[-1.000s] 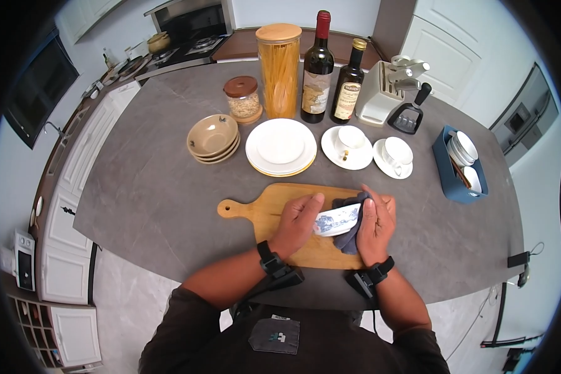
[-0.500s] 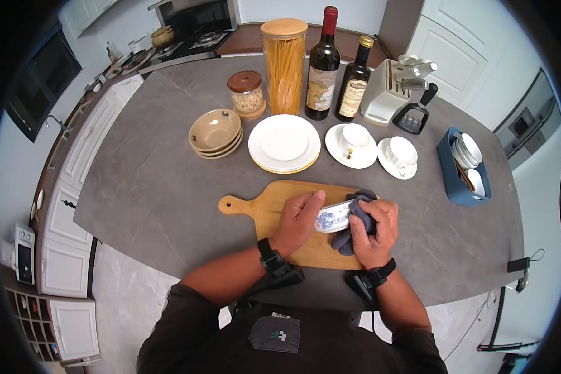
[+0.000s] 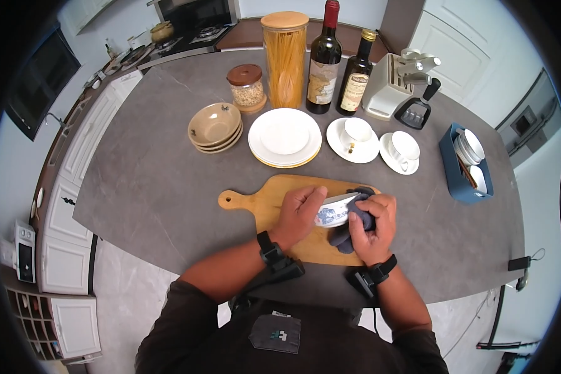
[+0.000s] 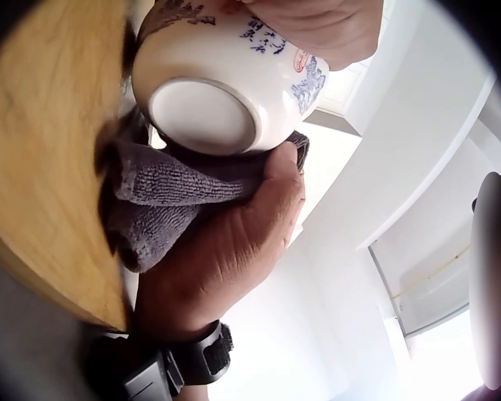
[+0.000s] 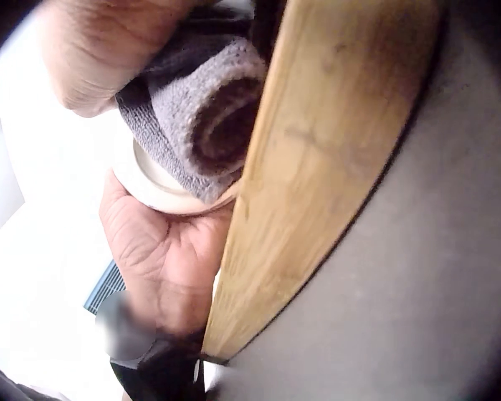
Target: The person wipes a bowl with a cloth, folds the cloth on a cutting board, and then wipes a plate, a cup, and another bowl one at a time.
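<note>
A white bowl with blue painted scenery [image 3: 332, 214] is held tilted above the wooden cutting board [image 3: 268, 206]. The left hand [image 3: 298, 215] grips its left side, thumb along the rim. On the other side the right hand [image 3: 375, 229] pinches a dark grey cloth [image 3: 343, 239] against the bowl. In the left wrist view the foot of the bowl [image 4: 204, 117] faces the camera, with the folded cloth [image 4: 175, 184] along its lower edge. The right wrist view shows the cloth [image 5: 192, 109] covering part of the bowl; the fingers inside the bowl are hidden.
Behind the board stand stacked tan bowls [image 3: 214, 124], white plates [image 3: 285, 134], two cups on saucers [image 3: 356, 131], a pasta jar [image 3: 285, 62], two bottles [image 3: 324, 71] and a knife block [image 3: 383, 87]. A blue bin [image 3: 458, 171] with bowls is at the right.
The right hand and cloth have shifted from beside the bowl to wrap over its right edge, covering more of it. The left hand keeps its grip. The head view has tilted slightly.
</note>
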`<state>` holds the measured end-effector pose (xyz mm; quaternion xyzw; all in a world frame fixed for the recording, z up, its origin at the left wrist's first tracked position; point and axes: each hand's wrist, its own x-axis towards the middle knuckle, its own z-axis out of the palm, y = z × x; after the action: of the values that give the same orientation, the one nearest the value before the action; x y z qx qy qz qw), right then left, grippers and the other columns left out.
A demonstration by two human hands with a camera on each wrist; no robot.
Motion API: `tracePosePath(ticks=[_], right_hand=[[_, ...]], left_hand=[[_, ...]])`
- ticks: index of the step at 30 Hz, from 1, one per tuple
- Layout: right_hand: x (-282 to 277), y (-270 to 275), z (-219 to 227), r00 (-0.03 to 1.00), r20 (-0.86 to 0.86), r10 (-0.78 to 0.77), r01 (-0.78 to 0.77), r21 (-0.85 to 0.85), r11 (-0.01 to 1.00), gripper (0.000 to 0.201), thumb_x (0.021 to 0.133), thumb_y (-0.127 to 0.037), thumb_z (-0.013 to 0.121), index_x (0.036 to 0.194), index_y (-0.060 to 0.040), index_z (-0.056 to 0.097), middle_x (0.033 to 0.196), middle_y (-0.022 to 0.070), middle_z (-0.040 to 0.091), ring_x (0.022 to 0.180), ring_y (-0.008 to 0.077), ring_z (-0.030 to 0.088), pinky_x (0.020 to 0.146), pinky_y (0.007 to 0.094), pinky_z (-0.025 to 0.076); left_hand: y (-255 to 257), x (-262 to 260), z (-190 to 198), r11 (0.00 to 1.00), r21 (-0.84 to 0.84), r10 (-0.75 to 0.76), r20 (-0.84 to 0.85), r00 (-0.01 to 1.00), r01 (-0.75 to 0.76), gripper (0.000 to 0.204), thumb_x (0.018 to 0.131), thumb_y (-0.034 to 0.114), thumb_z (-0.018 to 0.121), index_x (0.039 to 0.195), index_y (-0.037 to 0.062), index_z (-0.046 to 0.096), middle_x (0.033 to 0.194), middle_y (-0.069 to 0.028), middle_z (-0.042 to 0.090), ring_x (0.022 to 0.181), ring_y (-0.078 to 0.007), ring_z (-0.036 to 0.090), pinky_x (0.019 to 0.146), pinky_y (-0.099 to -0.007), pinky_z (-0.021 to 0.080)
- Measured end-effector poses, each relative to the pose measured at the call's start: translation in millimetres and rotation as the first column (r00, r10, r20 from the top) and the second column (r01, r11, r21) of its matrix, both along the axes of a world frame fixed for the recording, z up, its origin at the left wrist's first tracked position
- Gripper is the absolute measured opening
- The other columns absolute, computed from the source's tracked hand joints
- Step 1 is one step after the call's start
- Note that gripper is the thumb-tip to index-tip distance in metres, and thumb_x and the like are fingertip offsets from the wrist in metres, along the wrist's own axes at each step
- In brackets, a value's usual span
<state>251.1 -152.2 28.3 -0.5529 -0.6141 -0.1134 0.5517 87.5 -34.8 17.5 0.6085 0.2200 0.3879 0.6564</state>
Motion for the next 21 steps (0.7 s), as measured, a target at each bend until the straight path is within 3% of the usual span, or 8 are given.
tracePosePath(ticks=[4, 7, 9, 12, 16, 21], right_hand=[[4.7, 2.9, -6.8, 0.986, -0.167, -0.002, -0.008, -0.059, 0.998, 0.022, 0.091, 0.0, 0.077, 0.11, -0.0018, 0.066, 0.106, 0.0151, 0.067, 0.095, 0.0307, 0.064, 0.087, 0.0395, 0.053], [8.4, 4.1, -16.1, 0.951, -0.31, -0.01, -0.024, -0.106, 0.994, 0.014, 0.098, -0.002, 0.072, 0.11, -0.001, 0.066, 0.104, 0.0137, 0.068, 0.094, 0.0248, 0.065, 0.087, 0.0361, 0.053], [9.0, 3.3, -23.4, 0.87, -0.491, -0.039, -0.058, -0.181, 0.982, 0.01, 0.103, -0.006, 0.067, 0.11, -0.0001, 0.065, 0.099, 0.0097, 0.069, 0.09, 0.0177, 0.064, 0.084, 0.0329, 0.053], [10.9, 8.0, -26.1, 0.817, -0.576, -0.026, -0.091, -0.173, 0.981, 0.01, 0.105, -0.008, 0.066, 0.11, 0.0001, 0.065, 0.095, 0.0063, 0.068, 0.088, 0.0134, 0.061, 0.082, 0.0312, 0.052], [13.3, 7.6, -26.9, 0.82, -0.572, -0.023, -0.097, -0.179, 0.979, 0.011, 0.105, -0.009, 0.066, 0.11, 0.0002, 0.065, 0.095, 0.0058, 0.069, 0.087, 0.0123, 0.061, 0.081, 0.0305, 0.052], [11.5, 7.8, -26.2, 0.801, -0.599, -0.015, -0.101, -0.159, 0.982, 0.011, 0.105, -0.009, 0.066, 0.111, 0.0004, 0.065, 0.096, 0.0055, 0.069, 0.087, 0.0113, 0.061, 0.08, 0.0299, 0.052]], left_hand=[[5.3, 1.0, -9.4, 0.994, -0.104, -0.034, 0.067, 0.997, 0.041, 0.042, 0.114, 0.023, 0.056, 0.076, 0.0072, 0.054, 0.073, 0.0077, 0.051, 0.07, -0.0004, 0.042, 0.06, -0.0269, 0.035], [7.0, -0.2, -11.8, 0.992, -0.118, -0.041, 0.052, 0.998, 0.047, 0.043, 0.115, 0.025, 0.055, 0.075, 0.0077, 0.053, 0.073, 0.0072, 0.051, 0.069, -0.001, 0.043, 0.061, -0.0271, 0.036], [7.5, -2.2, -13.0, 0.989, -0.142, -0.039, 0.049, 0.998, 0.046, 0.043, 0.115, 0.026, 0.055, 0.076, 0.007, 0.056, 0.073, 0.0066, 0.053, 0.069, -0.0016, 0.044, 0.061, -0.027, 0.036], [8.9, 1.2, -14.3, 0.986, -0.163, -0.015, 0.042, 0.999, 0.021, 0.045, 0.115, 0.029, 0.057, 0.076, 0.0072, 0.056, 0.072, 0.0064, 0.052, 0.067, -0.002, 0.045, 0.06, -0.0268, 0.036], [7.9, 0.4, -15.0, 0.99, -0.142, 0.003, 0.03, 1.0, 0.001, 0.048, 0.115, 0.034, 0.06, 0.075, 0.0084, 0.055, 0.071, 0.0063, 0.05, 0.066, -0.0019, 0.044, 0.058, -0.0265, 0.036], [13.6, -0.6, -23.4, 0.995, -0.033, -0.09, 0.108, 0.99, 0.094, 0.045, 0.11, 0.034, 0.072, 0.077, 0.0079, 0.057, 0.073, 0.0061, 0.052, 0.068, -0.002, 0.046, 0.059, -0.025, 0.038]])
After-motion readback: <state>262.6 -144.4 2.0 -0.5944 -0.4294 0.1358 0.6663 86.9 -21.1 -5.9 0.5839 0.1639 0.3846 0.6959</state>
